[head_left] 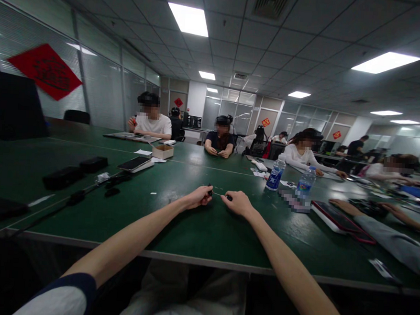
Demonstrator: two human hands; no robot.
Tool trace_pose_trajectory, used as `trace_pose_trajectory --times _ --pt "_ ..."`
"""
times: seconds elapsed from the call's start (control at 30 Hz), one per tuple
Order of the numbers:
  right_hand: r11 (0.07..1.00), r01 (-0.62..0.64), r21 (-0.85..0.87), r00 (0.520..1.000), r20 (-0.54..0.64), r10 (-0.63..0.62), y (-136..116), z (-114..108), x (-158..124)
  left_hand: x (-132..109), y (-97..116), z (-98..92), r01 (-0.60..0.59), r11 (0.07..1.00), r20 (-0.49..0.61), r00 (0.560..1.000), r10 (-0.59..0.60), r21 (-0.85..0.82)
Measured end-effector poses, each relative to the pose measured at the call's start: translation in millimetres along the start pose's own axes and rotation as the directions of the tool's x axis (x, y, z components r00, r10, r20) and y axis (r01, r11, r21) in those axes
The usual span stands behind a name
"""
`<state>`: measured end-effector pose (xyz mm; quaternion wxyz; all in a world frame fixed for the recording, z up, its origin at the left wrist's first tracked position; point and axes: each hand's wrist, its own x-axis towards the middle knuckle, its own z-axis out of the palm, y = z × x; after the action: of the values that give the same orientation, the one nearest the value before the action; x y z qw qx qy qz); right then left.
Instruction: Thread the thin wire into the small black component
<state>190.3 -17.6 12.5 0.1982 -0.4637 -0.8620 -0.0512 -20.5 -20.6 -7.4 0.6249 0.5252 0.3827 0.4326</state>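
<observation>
Both hands are raised over the green table, close together and facing each other. My left hand (197, 198) is closed, its fingertips pinching a small black part (210, 191) whose kind I cannot make out. My right hand (241, 204) is wrapped round the black handle of what looks like a small screwdriver (229, 197). Its thin, light shaft points left towards the black part. Whether the tip touches that part is too small to tell.
Left on the green table (175, 241) lie black cases (63, 178), a cable, a phone (134, 163) and a small open box (163, 151). Two water bottles (275, 175) stand right, near a red-edged device (340, 219) and a neighbour's grey sleeve (394, 242). Other people sit opposite.
</observation>
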Motion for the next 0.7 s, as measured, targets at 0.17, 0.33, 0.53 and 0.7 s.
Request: trace_pose_trajectory --times 0.17,0.33,0.53,0.7 --pt "1.0 -0.019 -0.022 1.0 -0.016 0.019 -0.6 2.3 0.7 0.5 -0.6 -1.5 0.008 1.0 0.002 1.0 -0.008 -0.023" --pt "0.999 -0.049 -0.021 0.999 -0.006 0.048 -0.3 3.9 1.2 0.4 -1.1 -3.3 0.018 0.999 0.021 1.0 -0.017 -0.027" --pt "0.998 -0.048 -0.044 0.999 -0.008 0.047 -1.4 3.5 1.0 3.2 -2.8 -4.6 0.024 0.999 0.017 1.0 -0.024 -0.022" --pt "0.993 -0.082 -0.083 0.996 0.037 0.085 -5.5 0.2 0.2 4.7 -3.9 -5.3 0.029 0.999 0.01 1.0 -0.028 -0.027"
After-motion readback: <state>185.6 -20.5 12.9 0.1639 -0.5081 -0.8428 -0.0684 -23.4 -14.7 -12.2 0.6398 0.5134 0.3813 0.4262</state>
